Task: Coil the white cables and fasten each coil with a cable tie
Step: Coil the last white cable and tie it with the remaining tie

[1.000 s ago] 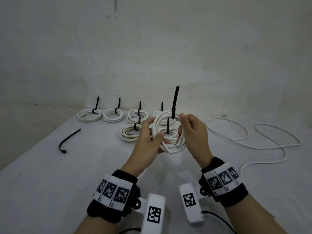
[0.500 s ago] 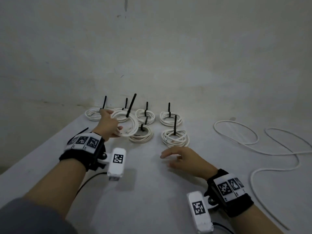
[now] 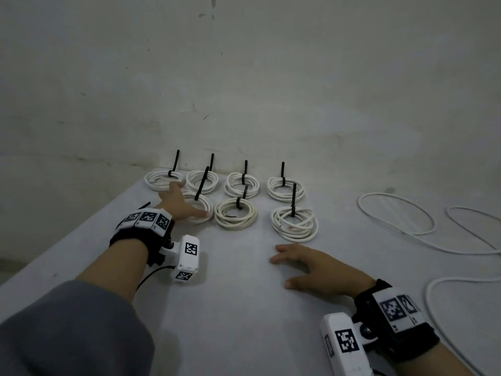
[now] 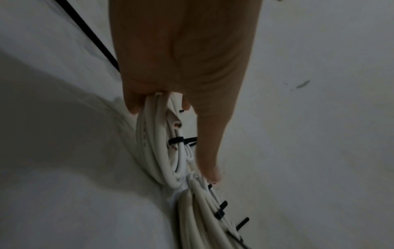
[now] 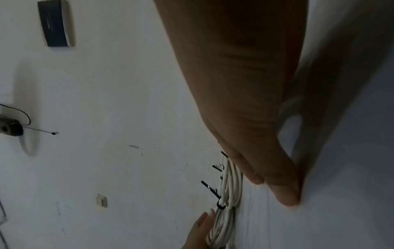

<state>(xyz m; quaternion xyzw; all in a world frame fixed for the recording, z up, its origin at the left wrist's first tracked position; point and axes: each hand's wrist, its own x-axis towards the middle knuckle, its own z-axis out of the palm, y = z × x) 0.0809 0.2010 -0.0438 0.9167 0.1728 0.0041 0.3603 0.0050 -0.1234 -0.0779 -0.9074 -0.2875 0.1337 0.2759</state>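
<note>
My left hand (image 3: 177, 203) lowers a tied white coil (image 3: 206, 204) onto the table at the left end of the front row. The coil's black tie tail (image 3: 202, 183) sticks up. In the left wrist view, fingertips of my left hand (image 4: 181, 67) curl round the coil (image 4: 153, 143) near its black tie (image 4: 177, 140), and one digit lies straight along it. My right hand (image 3: 301, 264) rests flat on the table (image 3: 244, 308) with fingers spread, holding nothing. The right wrist view shows my right hand (image 5: 255, 134) near the tied coils (image 5: 231, 182).
Several tied coils stand in two rows by the wall, among them one (image 3: 235, 214) beside my left hand and one (image 3: 294, 223) ahead of my right. A loose white cable (image 3: 385, 194) sprawls at the right. A loose black tie (image 3: 144, 205) peeks from behind my left wrist.
Both hands held the coil in the air; the right let go and dropped to the table. The left carried the coil leftward and down into the front row.
</note>
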